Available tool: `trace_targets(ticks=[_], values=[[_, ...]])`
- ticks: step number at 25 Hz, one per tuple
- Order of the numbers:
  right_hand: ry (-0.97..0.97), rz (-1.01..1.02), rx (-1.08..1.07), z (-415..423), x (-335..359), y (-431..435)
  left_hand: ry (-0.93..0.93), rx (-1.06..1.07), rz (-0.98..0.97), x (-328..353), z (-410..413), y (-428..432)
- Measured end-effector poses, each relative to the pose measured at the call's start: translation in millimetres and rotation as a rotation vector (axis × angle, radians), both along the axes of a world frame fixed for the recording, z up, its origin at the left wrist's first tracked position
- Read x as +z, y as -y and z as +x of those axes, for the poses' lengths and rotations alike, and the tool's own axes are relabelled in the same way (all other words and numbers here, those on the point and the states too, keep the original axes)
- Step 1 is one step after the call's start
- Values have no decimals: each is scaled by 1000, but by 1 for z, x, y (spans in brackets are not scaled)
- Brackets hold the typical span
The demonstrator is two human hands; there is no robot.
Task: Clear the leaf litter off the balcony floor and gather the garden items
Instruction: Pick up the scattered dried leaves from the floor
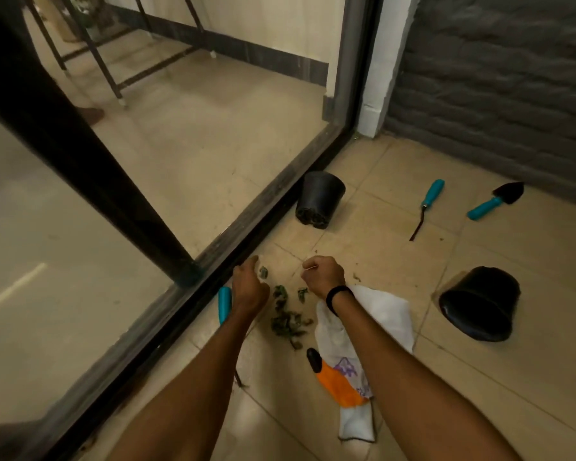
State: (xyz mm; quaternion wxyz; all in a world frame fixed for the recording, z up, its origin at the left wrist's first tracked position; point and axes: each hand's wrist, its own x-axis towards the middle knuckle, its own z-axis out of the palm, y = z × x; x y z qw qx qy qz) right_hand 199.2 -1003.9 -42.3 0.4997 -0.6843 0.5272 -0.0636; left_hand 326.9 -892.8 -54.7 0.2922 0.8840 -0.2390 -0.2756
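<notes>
Bare forearms (193, 394) stretched over the tiled floor (379, 201), the right hand (323, 274) pinching a thin twig (311, 267), the grip of the left hand (248, 284) impossible to tell, leaf litter (288, 319) heaped between them beside a white bag (379, 314).

Both bare forearms are extended from the near edge toward the far floor, converging slightly. The left hand (248, 284) is held low, palm down, with the fingers loosely extended. The right hand (323, 274), just to its right, is curled into a fist, with a thin stem (310, 267) pinched at the fingertips.
</notes>
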Motion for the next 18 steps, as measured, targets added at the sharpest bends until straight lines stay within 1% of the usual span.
trace_targets(ticks=[2,4,7,11,13,14,16,18], values=[[-144,-104,132,-1,-3,-8,-13,-57,18,-9,-2,5],[-239,-184,258,-1,-8,-18,2,-79,47,-21,-4,7],[-298,-260,377,5,-20,-29,69,-121,105,-34,-1,10],[-376,-375,535,9,-28,-39,233,-256,136,-43,-2,3],[-371,-409,539,9,-29,-44,321,-286,108,-47,-1,-3],[-354,-427,521,9,-31,-45,335,-281,82,-49,1,-5],[-324,-440,466,10,-34,-43,298,-235,24,-49,3,-8],[-288,-425,424,12,-33,-36,211,-136,-80,-45,1,-11]])
